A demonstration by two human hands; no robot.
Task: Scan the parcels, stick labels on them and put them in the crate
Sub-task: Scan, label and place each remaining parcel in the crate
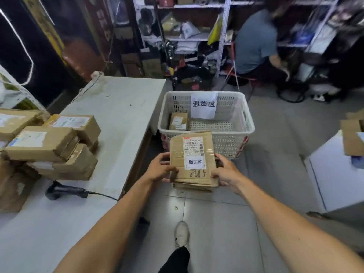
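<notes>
We hold labelled parcel [194, 161] in both hands, left hand [160, 168] and right hand [226, 170] gripping its sides, just near of crate [244, 123]. We judge: carry forward, lower flat beside small parcel [178, 121] inside. Left: tabletop [118, 107], parcel stack [57, 146], scanner [65, 192]. Hanging sign [203, 105] no obstacle.

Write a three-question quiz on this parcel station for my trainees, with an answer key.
1. True or false: the crate already holds a parcel.
2. Which hands grip the labelled parcel? A left only, B right only, C both.
3. What lies on the table in front of the parcel stack?

Key: 1 true, a small parcel lies inside. 2 C: left hand, right hand. 3 The scanner.
</notes>
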